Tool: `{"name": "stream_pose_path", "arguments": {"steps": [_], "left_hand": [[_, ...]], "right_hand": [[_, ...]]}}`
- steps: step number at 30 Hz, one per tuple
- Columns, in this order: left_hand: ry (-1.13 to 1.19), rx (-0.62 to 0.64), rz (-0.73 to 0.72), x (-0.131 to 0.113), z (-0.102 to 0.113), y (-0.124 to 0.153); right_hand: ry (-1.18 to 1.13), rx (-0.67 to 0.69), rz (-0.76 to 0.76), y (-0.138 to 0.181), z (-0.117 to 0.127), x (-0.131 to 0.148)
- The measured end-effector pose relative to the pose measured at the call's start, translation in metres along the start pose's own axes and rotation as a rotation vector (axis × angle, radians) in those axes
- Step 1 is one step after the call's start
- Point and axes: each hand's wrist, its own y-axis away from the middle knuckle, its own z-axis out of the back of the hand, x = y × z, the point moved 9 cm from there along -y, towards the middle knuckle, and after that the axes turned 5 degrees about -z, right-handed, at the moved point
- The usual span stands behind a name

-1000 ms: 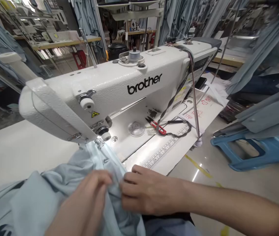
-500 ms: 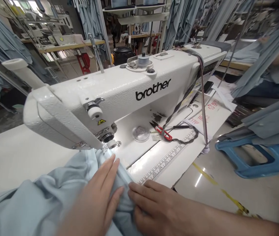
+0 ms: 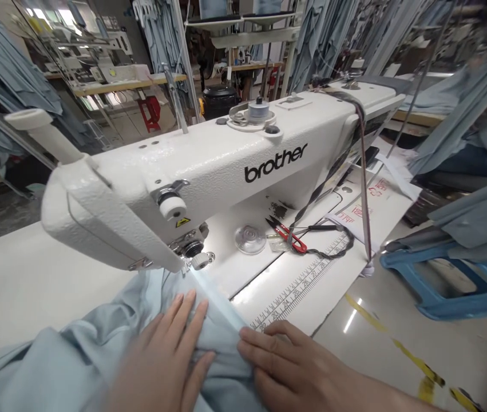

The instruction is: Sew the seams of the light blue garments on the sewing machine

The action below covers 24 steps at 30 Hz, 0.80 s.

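Observation:
Light blue fabric (image 3: 92,337) lies bunched on the machine table, its folded edge (image 3: 220,300) running up under the presser foot (image 3: 186,264) of a white sewing machine (image 3: 209,160). My left hand (image 3: 166,349) rests flat on the fabric just in front of the foot, fingers stretched out and thumb apart. At the folded edge, right of my left hand, my right hand (image 3: 281,357) pinches the cloth between thumb and fingers. The thumb is partly hidden.
Red-handled thread snips (image 3: 290,237), a clear round disc (image 3: 250,239) and a dark braided cord (image 3: 333,252) lie under and beside the machine arm. A ruler scale (image 3: 299,292) marks the table. A blue stool (image 3: 453,286) stands at right; garments hang behind.
My left hand has drawn back a little from the presser foot. My right hand has shifted slightly right along the fabric edge, which now lies straighter. The view has tilted slightly.

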Motion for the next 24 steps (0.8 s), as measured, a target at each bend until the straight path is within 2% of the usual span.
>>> {"name": "stream_pose_path", "arguments": {"steps": [3,6,13,18,22,24], "left_hand": [[0.017,0.003,0.020,0.002,-0.002,0.002],[0.015,-0.001,0.038,0.009,-0.004,0.004],[0.030,0.049,0.117,0.031,-0.018,0.003],[0.052,0.043,0.119,0.053,-0.026,0.007],[0.100,-0.006,0.109,0.072,-0.023,0.009],[0.108,-0.042,0.108,0.069,-0.016,0.007]], "right_hand": [[-0.014,-0.077,-0.018,0.001,-0.001,-0.003],[-0.007,-0.088,-0.009,-0.002,-0.005,-0.005],[0.010,0.059,0.054,-0.023,-0.010,-0.011],[0.014,0.073,0.099,-0.039,-0.015,-0.015],[0.026,0.088,0.123,-0.051,-0.020,-0.017],[0.018,0.111,0.127,-0.054,-0.021,-0.016]]}}
